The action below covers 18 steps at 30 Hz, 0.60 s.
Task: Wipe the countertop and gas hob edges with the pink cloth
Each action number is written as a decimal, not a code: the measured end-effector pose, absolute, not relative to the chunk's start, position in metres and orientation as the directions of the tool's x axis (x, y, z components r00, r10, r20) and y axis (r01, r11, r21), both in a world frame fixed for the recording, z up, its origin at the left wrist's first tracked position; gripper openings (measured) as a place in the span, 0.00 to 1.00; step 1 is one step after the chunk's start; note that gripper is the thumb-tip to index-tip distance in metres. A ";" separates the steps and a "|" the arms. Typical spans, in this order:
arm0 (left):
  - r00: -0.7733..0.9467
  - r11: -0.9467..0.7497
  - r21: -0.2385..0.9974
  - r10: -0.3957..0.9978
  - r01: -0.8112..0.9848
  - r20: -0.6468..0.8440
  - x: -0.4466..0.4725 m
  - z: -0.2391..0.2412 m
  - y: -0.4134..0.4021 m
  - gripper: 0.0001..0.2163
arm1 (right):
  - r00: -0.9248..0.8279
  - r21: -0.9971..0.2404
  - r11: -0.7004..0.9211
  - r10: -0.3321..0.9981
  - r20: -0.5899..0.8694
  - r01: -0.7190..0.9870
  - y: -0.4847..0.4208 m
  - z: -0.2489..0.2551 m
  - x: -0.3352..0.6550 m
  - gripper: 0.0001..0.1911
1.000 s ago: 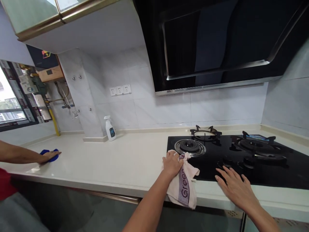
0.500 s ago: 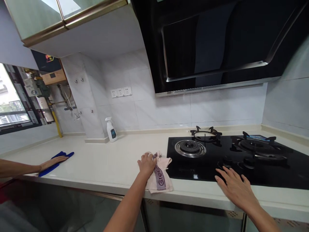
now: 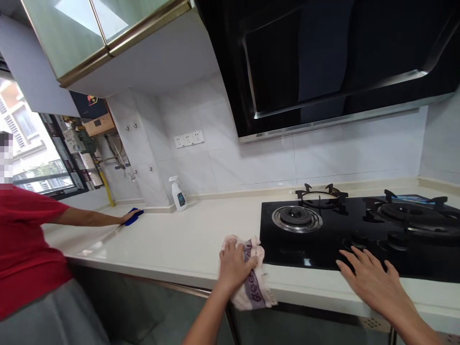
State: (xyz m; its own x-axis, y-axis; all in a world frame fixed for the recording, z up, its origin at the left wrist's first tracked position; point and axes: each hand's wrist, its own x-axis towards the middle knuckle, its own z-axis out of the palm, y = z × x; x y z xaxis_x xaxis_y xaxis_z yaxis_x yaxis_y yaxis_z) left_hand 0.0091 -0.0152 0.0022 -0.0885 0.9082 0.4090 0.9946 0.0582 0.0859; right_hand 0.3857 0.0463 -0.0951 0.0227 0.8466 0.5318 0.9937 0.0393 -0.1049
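Note:
My left hand (image 3: pixel 235 265) presses a pale pink cloth (image 3: pixel 259 287) with purple lettering onto the white countertop (image 3: pixel 172 242), left of the gas stove (image 3: pixel 287 253). Part of the cloth hangs over the counter's front edge. With fingers spread, my right hand (image 3: pixel 373 278) rests at the stove's front edge, just below the black knobs (image 3: pixel 359 238), and holds nothing. The left burner (image 3: pixel 296 218) lies bare, its pan support (image 3: pixel 321 197) set behind it at the back of the stove.
At the left a person in a red top (image 3: pixel 28 235) reaches along the counter with a blue cloth (image 3: pixel 133 218). A white spray bottle (image 3: pixel 178 195) stands near the wall. The black range hood (image 3: pixel 323 57) slants above the stove.
My left hand has drawn the pink cloth towards the counter's front edge. The other person's blue cloth has moved further back, and the view has shifted left. My right hand stays by the knobs.

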 end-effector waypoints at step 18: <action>-0.040 -0.094 0.190 0.800 0.977 0.598 0.052 -0.014 -0.059 0.14 | -0.016 -0.104 0.075 0.876 0.482 0.992 0.044 -0.090 0.399 0.39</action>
State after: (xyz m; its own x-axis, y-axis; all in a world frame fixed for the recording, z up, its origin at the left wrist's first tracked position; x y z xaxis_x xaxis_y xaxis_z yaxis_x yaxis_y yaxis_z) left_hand 0.0523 -0.0589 -0.0143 -0.0398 0.8004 0.5982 0.9772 -0.0938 0.1904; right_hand 0.3988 0.0443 -0.0896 -0.0159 0.8759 0.4822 0.9917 0.0754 -0.1042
